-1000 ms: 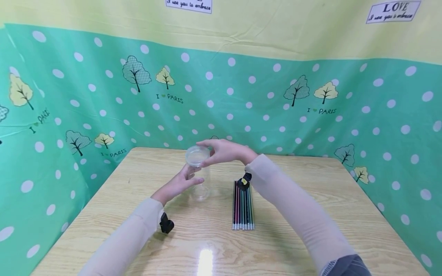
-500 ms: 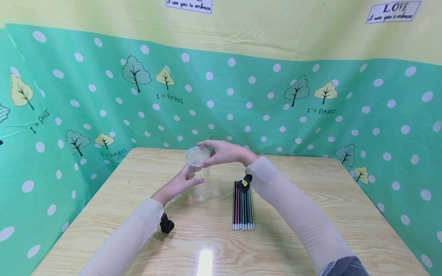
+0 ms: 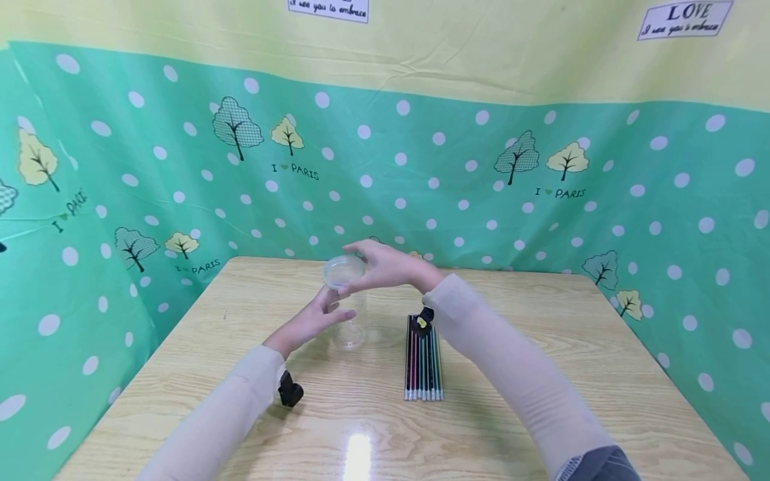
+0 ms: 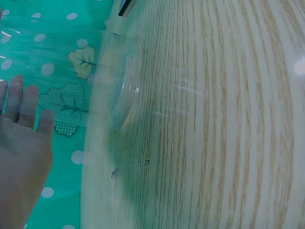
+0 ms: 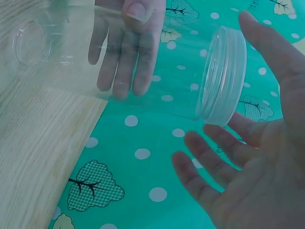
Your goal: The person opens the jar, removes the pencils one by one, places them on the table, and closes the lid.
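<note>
A tall clear plastic jar (image 3: pixel 350 334) stands upright on the table, its translucent screw lid (image 3: pixel 344 272) on top. My left hand (image 3: pixel 309 324) holds the jar from the left; through the clear wall in the right wrist view, its fingers (image 5: pixel 121 71) lie along the far side, thumb on the near side. At the top, my right hand (image 3: pixel 388 265) reaches round the lid from the right. In the right wrist view its thumb is by one edge of the lid (image 5: pixel 226 76) and its forefinger by the opposite edge, the other fingers spread. I see nothing inside the jar.
A flat row of several dark and coloured pencils (image 3: pixel 424 367) lies right of the jar, eraser ends nearest me, partly under the right wrist's camera. The wooden table (image 3: pixel 541 347) meets a green dotted curtain (image 3: pixel 421 174) at its back and sides.
My right hand has turned slightly about the lid, its thumb sliding left along the near edge. The left hand and the jar stay in place.
</note>
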### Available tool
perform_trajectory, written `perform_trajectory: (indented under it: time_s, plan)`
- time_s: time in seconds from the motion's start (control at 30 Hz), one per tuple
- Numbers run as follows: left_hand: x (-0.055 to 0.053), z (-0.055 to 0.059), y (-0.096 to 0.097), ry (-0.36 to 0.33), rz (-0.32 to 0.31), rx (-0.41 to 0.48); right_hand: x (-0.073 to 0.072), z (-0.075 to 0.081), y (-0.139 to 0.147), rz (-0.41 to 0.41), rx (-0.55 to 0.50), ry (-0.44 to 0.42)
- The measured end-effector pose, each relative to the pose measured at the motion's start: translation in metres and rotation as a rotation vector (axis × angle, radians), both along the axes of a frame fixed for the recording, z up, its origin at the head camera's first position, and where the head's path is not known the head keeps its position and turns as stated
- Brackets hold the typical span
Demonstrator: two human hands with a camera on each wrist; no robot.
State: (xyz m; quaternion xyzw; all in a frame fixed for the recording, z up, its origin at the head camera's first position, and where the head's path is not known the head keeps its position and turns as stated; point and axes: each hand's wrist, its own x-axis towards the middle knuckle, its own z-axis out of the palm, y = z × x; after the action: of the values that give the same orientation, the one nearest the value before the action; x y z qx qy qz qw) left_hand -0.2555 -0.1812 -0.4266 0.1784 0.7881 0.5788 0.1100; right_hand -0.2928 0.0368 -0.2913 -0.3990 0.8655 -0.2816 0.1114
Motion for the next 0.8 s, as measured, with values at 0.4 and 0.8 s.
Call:
perform_trajectory:
  time_s: [0.4, 0.8]
  plan:
    - [-0.0013, -0.0011, -0.0004, 0.017, -0.014, 0.005, -0.0015, 0.0021, -0.0038, 0.081, 0.019, -0.001]
    - [-0.0008, -0.001, -0.0005, 0.014, -0.007, 0.001, -0.0025, 0.0011, -0.0028, 0.088, -0.007, 0.013]
